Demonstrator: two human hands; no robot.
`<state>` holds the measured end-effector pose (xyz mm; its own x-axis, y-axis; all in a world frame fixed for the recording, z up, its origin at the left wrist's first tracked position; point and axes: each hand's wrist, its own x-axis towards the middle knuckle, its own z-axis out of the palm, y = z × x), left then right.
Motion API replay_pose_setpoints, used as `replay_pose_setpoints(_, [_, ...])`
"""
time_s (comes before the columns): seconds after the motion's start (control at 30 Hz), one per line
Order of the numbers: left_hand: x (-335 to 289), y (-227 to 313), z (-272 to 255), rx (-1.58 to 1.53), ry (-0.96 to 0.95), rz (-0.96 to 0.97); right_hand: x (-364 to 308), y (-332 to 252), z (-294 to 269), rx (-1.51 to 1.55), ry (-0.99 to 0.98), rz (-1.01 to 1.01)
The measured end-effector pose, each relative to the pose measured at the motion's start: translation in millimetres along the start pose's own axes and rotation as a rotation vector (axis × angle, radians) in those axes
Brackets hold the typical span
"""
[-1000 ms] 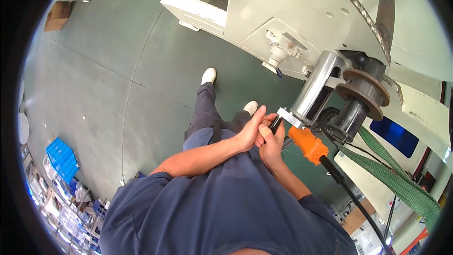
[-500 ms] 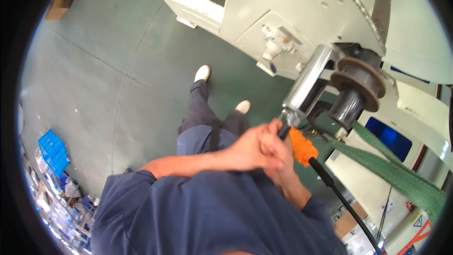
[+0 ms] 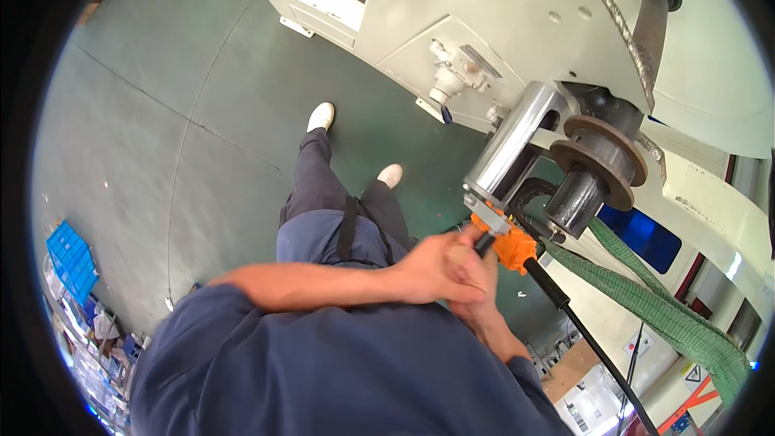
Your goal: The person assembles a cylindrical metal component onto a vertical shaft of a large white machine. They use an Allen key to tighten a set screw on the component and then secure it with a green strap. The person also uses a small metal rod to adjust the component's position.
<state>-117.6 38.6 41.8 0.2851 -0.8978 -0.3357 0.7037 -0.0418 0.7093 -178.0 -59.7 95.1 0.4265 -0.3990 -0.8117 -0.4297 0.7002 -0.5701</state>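
Note:
Both my hands are clasped together at the lower end of a shiny metal cylinder [image 3: 513, 141]. My left hand [image 3: 432, 269] and my right hand [image 3: 478, 278] overlap, fingers wrapped round the black grip [image 3: 485, 243] of a wrench-like hand tool. Its silver head [image 3: 487, 214] sits against the cylinder's end plate. Most of the grip is hidden in my hands. Just right of them is an orange fitting [image 3: 517, 249], with a black rod [image 3: 549, 285] running from it toward the lower right.
A dark grooved pulley [image 3: 601, 157] stands beside the cylinder on a large cream machine [image 3: 452, 0]. Green webbing straps [image 3: 646, 299] run off to the right. A valve [image 3: 460, 73] is on the machine's panel. At the far left lies a blue crate [image 3: 71, 260].
The view has shifted, so the machine appears further left. My clasped hands and the tool have moved slightly toward me relative to the cylinder, and more of the silver head shows.

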Motion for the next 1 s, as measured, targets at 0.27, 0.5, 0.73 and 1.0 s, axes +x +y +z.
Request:
replay_pose_setpoints(0.27, [-4.2, -57.0, -69.2, -0.058, 0.087, -0.045, 59.1, 46.5, 44.4, 0.255, -0.172, 0.05])
replay_pose_setpoints(0.5, [29.2, -66.5, -7.3, -0.053, -0.024, 0.063, 44.0, 48.7, -45.7, 0.031, -0.089, -0.237])
replay_pose_setpoints(0.73, [-16.9, 4.5, -20.6, 0.107, 0.063, -0.001, 10.5, 9.7, 21.6, 0.099, -0.126, -0.009])
replay_pose_setpoints(1.0, [2.7, -52.1, -69.6, -0.114, 0.024, -0.174, 82.5, 57.8, 23.2, 0.185, -0.148, 0.035])
